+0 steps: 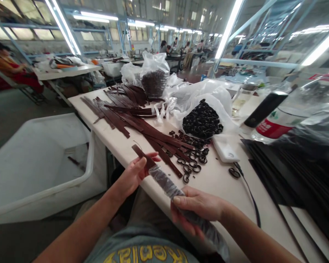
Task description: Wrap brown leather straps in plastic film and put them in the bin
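A brown leather strap [137, 150], partly wrapped in clear plastic film [164, 181], runs slantwise between my hands over the table's front edge. Near its bare upper end, my left hand [138, 170] pinches the strap between thumb and fingers. Lower down, my right hand [196, 206] is wrapped round the film-covered part, whose far end hangs towards my lap. Just beyond my hands lie many loose brown straps [142, 126] in a spread pile. Dark ring-shaped buckles [193, 164] are scattered at the pile's right end.
An open plastic bag of black buckles [203, 118] stands behind the loose ones. Right of it are a white power bank [226, 149] with a cable, a bottle [279, 120] and black strips [290, 171]. A large white bin [44, 197] stands left of the table. Other people sit farther off.
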Available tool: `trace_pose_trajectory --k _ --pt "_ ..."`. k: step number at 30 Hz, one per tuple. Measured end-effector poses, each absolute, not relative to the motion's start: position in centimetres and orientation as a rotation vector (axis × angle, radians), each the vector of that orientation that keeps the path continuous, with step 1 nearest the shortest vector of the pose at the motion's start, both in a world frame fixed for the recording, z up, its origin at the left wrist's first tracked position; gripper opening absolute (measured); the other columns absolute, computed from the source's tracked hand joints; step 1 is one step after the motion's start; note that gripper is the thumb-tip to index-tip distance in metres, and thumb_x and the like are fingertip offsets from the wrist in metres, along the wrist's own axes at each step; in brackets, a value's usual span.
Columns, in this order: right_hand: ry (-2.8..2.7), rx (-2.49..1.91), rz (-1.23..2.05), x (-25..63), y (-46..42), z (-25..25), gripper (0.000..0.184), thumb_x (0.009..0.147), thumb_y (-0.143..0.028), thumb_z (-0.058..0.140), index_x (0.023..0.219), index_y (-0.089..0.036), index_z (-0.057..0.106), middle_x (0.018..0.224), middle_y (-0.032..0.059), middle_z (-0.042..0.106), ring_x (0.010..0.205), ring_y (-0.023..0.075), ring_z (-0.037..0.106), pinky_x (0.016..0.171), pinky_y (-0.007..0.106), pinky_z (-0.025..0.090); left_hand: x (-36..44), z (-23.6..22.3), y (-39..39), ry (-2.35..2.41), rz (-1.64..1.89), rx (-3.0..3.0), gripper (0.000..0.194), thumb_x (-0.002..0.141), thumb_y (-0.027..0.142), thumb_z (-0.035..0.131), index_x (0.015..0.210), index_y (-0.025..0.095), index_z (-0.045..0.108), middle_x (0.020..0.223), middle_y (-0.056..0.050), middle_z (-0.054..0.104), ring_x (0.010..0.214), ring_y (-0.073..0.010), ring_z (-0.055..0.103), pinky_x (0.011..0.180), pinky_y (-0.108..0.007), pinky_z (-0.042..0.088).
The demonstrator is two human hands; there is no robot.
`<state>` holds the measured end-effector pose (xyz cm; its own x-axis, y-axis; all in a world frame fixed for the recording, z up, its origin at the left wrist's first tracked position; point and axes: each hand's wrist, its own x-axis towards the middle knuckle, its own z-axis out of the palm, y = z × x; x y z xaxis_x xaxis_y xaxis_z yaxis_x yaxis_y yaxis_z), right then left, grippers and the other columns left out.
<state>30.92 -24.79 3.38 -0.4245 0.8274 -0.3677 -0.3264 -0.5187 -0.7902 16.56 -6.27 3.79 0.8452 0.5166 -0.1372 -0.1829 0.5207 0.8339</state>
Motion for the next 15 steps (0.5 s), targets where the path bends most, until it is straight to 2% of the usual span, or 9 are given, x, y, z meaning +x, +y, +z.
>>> trace_pose_trajectory --k 2,5,8,10,13,15 --pt "-0.824 -0.970 2.060 30.5 -24.6 2.9 0.054 0.087 -0.064 0.051 0.083 -0.011 0.063 0.046 -0.0037 0.056 0.030 0.0078 0.048 0.031 0.016 0.038 15.5 4.1 -4.2 0.468 0.510 0.900 0.042 0.072 0.049 0.076 0.098 0.015 0.075 0.089 -0.007 0.074 0.070 -0.0147 0.067 0.065 -0.025 0.055" --pt "-0.823 -0.940 2.130 29.7 -24.5 2.5 0.056 0.086 -0.066 0.051 0.082 -0.011 0.062 0.046 -0.0036 0.055 0.029 0.0085 0.047 0.030 0.017 0.037 14.2 4.6 -1.6 0.585 0.638 0.936 0.032 0.065 0.040 0.082 0.081 0.013 0.075 0.070 -0.003 0.070 0.058 -0.0095 0.062 0.052 -0.017 0.050" --pt "-0.868 -0.975 2.131 29.4 -24.4 2.7 0.057 0.085 -0.068 0.051 0.083 -0.012 0.060 0.047 -0.0040 0.054 0.030 0.0080 0.047 0.032 0.017 0.039 13.1 4.8 -0.5 0.676 0.670 1.079 0.029 0.059 0.029 0.086 0.079 0.012 0.075 0.066 -0.002 0.069 0.050 -0.0071 0.058 0.045 -0.014 0.047" --pt "-0.926 -1.078 2.075 29.8 -24.4 3.3 0.051 0.085 -0.064 0.054 0.085 -0.013 0.059 0.049 -0.0051 0.053 0.033 0.0069 0.045 0.034 0.016 0.038 12.7 4.8 -0.4 0.719 0.657 1.163 0.030 0.057 0.025 0.087 0.080 0.011 0.075 0.064 -0.001 0.068 0.046 -0.0052 0.055 0.042 -0.013 0.045" --pt "-1.152 -1.256 1.875 31.1 -24.5 4.8 0.039 0.077 -0.051 0.071 0.085 -0.014 0.058 0.060 -0.0049 0.055 0.046 0.0057 0.047 0.043 0.015 0.039 12.3 5.5 0.1 0.720 0.772 1.094 0.025 0.059 0.018 0.085 0.081 0.012 0.073 0.063 0.001 0.067 0.044 -0.0036 0.054 0.039 -0.010 0.044" --pt "-1.361 -1.322 1.677 32.2 -24.8 6.1 0.039 0.070 -0.046 0.077 0.085 -0.014 0.061 0.069 -0.0035 0.057 0.056 0.0069 0.051 0.049 0.015 0.041 12.2 6.6 1.1 0.725 0.946 0.961 0.010 0.070 0.008 0.075 0.077 0.013 0.070 0.061 0.003 0.066 0.044 -0.0028 0.055 0.038 -0.007 0.040"
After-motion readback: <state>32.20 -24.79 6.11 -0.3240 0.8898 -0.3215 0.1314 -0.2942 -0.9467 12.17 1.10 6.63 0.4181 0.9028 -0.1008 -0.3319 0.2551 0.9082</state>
